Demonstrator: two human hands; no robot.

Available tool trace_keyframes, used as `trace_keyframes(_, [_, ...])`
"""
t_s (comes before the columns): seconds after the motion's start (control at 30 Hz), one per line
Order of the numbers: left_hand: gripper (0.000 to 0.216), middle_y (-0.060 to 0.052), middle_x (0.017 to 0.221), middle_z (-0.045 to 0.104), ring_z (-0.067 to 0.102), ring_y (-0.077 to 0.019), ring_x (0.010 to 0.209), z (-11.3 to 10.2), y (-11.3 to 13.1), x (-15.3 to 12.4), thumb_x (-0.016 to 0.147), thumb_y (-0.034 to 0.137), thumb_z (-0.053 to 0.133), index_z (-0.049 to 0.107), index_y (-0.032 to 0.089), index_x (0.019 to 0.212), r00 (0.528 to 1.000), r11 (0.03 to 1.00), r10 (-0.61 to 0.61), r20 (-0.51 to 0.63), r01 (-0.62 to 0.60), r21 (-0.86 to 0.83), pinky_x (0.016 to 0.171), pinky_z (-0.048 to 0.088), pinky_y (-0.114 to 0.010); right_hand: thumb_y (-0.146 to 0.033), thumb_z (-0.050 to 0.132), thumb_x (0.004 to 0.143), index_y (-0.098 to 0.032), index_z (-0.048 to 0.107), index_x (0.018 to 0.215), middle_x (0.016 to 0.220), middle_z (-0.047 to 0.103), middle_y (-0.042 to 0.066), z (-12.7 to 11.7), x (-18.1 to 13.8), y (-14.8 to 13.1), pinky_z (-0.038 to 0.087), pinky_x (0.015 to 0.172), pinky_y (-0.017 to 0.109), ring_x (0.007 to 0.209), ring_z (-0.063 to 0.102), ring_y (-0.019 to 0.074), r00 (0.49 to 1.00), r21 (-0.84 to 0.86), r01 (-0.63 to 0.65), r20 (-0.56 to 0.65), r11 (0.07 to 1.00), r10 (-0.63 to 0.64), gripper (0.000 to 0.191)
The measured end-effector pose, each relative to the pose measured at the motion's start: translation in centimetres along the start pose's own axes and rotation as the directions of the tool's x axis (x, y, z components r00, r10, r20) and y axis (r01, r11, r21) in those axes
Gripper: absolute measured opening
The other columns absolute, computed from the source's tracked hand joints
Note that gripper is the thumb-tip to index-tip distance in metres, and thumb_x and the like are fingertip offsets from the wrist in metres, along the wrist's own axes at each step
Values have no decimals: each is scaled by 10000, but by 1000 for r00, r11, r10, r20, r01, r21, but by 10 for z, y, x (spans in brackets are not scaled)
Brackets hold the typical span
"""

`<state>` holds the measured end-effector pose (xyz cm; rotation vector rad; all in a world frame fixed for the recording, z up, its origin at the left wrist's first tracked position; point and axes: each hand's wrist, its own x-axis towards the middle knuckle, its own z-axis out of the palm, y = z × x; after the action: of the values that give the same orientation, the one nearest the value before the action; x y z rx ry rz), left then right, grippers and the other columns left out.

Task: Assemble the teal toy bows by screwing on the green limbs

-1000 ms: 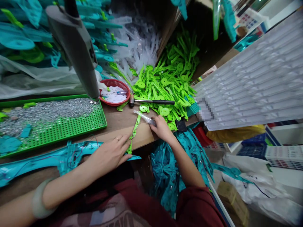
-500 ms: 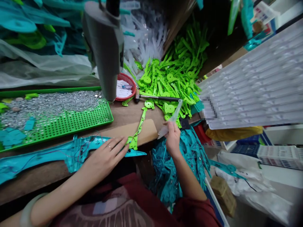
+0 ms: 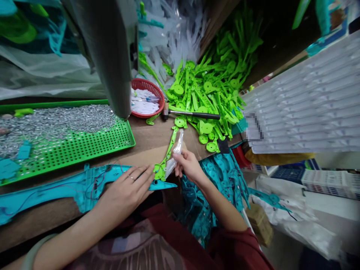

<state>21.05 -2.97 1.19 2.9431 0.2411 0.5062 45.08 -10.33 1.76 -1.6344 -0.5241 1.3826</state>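
Pinching one clear plastic piece (image 3: 179,143) mid-frame, the right hand (image 3: 188,165) was near the left hand (image 3: 132,187), flat over one blue shell (image 3: 83,189). One green tray (image 3: 92,153), left, held many metal bits (image 3: 56,127); one red basket (image 3: 153,87), upper middle, held white pieces (image 3: 144,107).

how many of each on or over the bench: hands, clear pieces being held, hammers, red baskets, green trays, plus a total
Hands: 2, left hand and right hand
Clear piece being held: 1
Hammer: 1
Red basket: 1
Green tray: 1
Total: 6
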Motion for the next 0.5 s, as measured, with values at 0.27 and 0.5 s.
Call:
trace_keyframes(0.27, [371,-174,1416,615,610,-340,1254,4,0,-3,1019,255,485,647,91,1310,999,998,-30,-31,28,-64,1058,467,-498,-498,653,882,-180,522,1277,1021,700,125,5,-7,3,604,652,400,808,711,256,888,-709,182,-179,681,-424,524])
trace_keyframes(0.5, [357,-111,1373,663,642,-282,1212,8,-4,-5,1031,290,458,673,144,1276,993,1000,-11,-121,9,-22,1038,472,-436,-435,612,946,-143,658,1279,1413,609,199,-19,-8,-41,474,1082,546,1300,568,340,823,-864,464,339,197,-456,445])
